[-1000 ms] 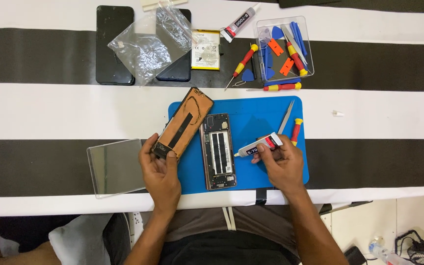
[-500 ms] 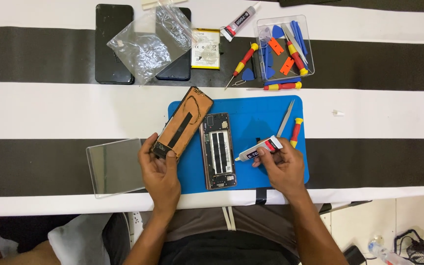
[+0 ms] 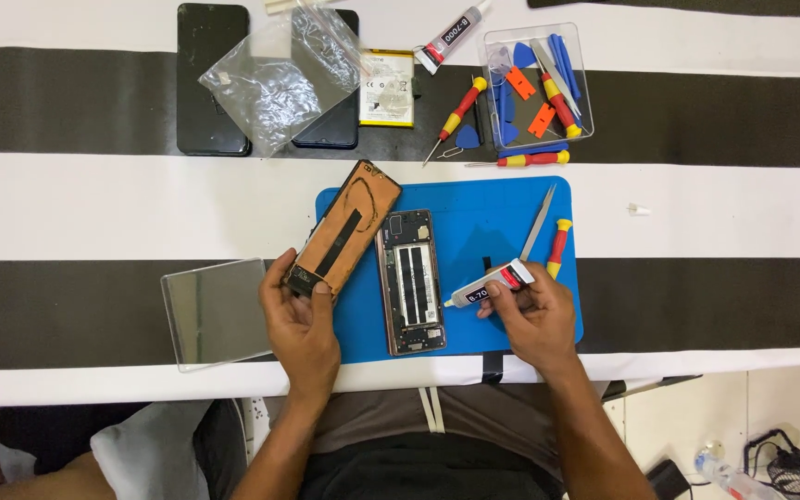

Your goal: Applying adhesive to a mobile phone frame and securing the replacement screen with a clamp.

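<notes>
1. The left hand [image 3: 300, 319] grips the lower end of a copper-backed panel [image 3: 344, 231], thumb and fingers closed on its bottom edge. The panel tilts up and to the right, its top corner over the upper left of the blue mat [image 3: 474, 218].
2. The right hand [image 3: 534, 315] is closed on a glue tube [image 3: 491, 282], nozzle pointing left toward the phone frame [image 3: 410, 281].
3. The frame lies flat and upright on the mat, just right of the panel; tube tip and frame's right edge are close, but contact cannot be told.
4. Tweezers [image 3: 538, 222] and a screwdriver [image 3: 558, 245] lie just above the right hand, near the mat's right edge.
5. A mirror plate [image 3: 215, 313] lies just left of the left hand, off the mat.
6. Bare mat shows between frame and tweezers, and across its upper middle.
7. Well apart at the table's far side: a plastic bag [image 3: 280, 69] over two dark phones [image 3: 210, 79], a battery [image 3: 386, 88], a tool box [image 3: 537, 83].
</notes>
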